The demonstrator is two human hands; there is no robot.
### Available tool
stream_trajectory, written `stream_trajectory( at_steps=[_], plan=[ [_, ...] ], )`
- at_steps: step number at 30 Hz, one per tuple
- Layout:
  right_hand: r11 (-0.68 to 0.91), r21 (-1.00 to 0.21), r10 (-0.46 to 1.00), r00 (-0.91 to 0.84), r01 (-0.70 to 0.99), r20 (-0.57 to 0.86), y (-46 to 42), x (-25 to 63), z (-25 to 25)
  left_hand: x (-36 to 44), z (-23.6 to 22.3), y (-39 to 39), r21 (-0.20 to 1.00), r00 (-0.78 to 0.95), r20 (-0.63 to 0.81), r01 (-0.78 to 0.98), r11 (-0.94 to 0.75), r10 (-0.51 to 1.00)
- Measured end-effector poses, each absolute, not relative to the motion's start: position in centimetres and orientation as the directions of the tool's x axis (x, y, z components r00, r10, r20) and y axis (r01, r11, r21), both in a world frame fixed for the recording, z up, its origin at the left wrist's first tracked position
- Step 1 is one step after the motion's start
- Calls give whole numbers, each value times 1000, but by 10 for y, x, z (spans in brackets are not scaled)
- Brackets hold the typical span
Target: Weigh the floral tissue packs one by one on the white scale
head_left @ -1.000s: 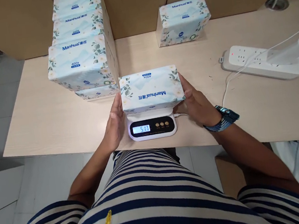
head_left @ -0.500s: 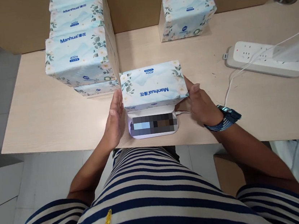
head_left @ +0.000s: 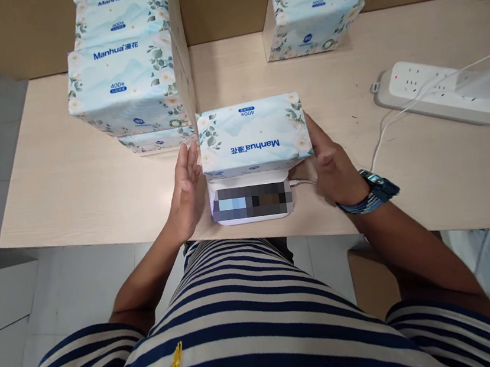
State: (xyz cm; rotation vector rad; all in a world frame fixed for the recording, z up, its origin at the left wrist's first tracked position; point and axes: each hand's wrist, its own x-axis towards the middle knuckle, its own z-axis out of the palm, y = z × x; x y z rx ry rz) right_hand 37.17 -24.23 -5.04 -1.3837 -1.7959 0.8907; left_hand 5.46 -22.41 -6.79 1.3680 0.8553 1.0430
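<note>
A light-blue tissue pack [head_left: 253, 135] with a floral print lies flat on a small white kitchen scale [head_left: 251, 203] near the table's front edge. My left hand [head_left: 186, 193] stands just off the pack's left end, fingers stretched flat and a little apart from it. My right hand [head_left: 334, 166] lies against the pack's right end with its fingers extended along it and the thumb at the front corner. A watch [head_left: 373, 191] is on that wrist. The scale's display is blurred.
A stack of several tissue packs [head_left: 125, 79] stands just behind and left of the scale. A single pack [head_left: 313, 11] sits at the back right. A white power strip [head_left: 430, 92] with cables lies at the right, and a thin cable [head_left: 301, 182] runs into the scale. The light wooden table [head_left: 84, 179] ends just in front of me.
My left hand has come slightly away from the pack's left end and flattened. The view has shifted a little; the pack stays on the scale.
</note>
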Motion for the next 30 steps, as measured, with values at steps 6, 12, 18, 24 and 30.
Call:
stream_trajectory(
  at_steps=[6,12,18,24,30],
  plan=[
    [244,-842,969,-161,481,188,-241,377,-56,52,-66,-223,991,365,134,-58,-122,921],
    [228,-834,971,-181,503,156,-237,377,-60,49,-64,-224,987,353,158,-26,-159,922],
    [277,-842,959,-189,462,212,-234,379,-65,49,-64,-225,990,353,143,-39,-139,925],
    [290,-848,954,-204,443,219,-235,377,-64,50,-65,-226,992,333,125,-40,-118,935],
    [318,-851,945,-210,419,249,-236,377,-63,50,-69,-227,989,347,145,-72,-128,927]
  ],
)
